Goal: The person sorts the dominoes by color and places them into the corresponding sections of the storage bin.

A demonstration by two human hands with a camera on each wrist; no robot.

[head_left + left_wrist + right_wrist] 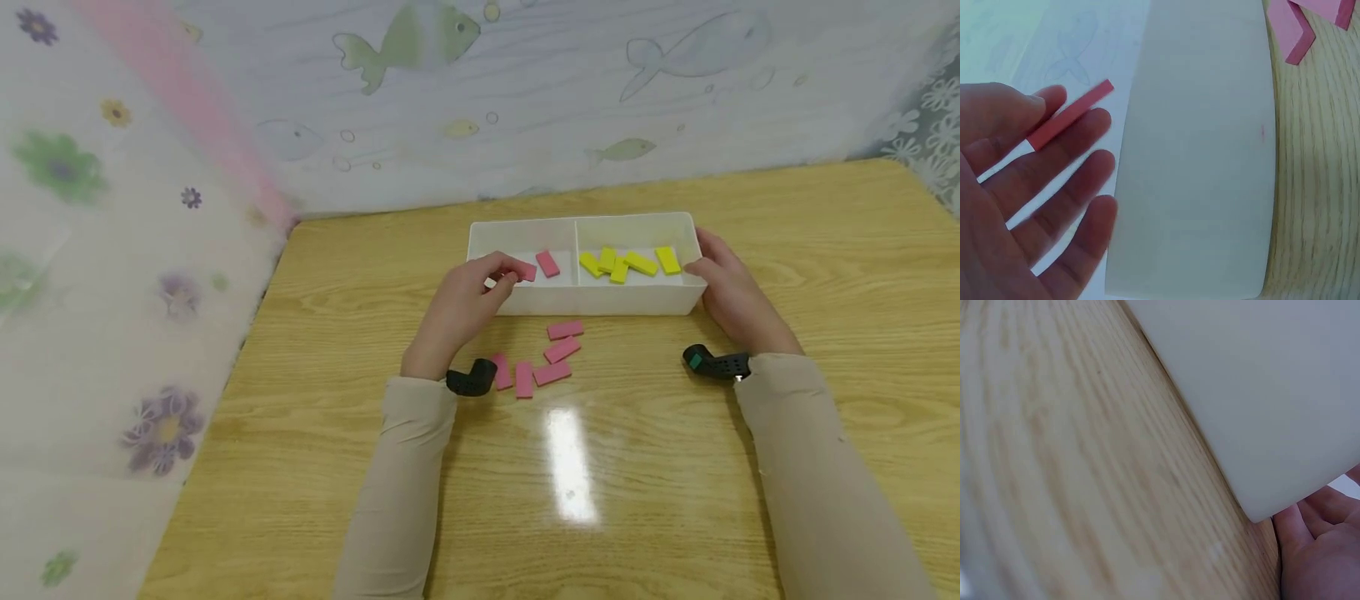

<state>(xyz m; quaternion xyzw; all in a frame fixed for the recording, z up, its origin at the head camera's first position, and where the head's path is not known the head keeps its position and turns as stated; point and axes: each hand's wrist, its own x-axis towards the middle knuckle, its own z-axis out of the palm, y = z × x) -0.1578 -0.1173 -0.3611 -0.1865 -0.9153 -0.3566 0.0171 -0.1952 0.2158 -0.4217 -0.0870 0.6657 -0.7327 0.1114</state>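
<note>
Pink rectangular tile (1072,117) looks light, stiff; left hand (467,304) pinches its faces, sensibly. Right hand (737,292) grips the white plastic box (600,302).

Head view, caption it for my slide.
Left hand pinches a flat pink rectangular block over a white divided plastic box; right hand grips its end.

The left hand (1025,178) pinches a thin pink rectangular tile (1072,115), its narrow edge showing, with the other fingers spread below. Just right of the fingertips stands a white box wall (1191,150) bearing a small pink smudge (1263,133). Beyond, two cropped pink tiles (1290,31) lie on the wood-grain tabletop (1316,181).
</note>
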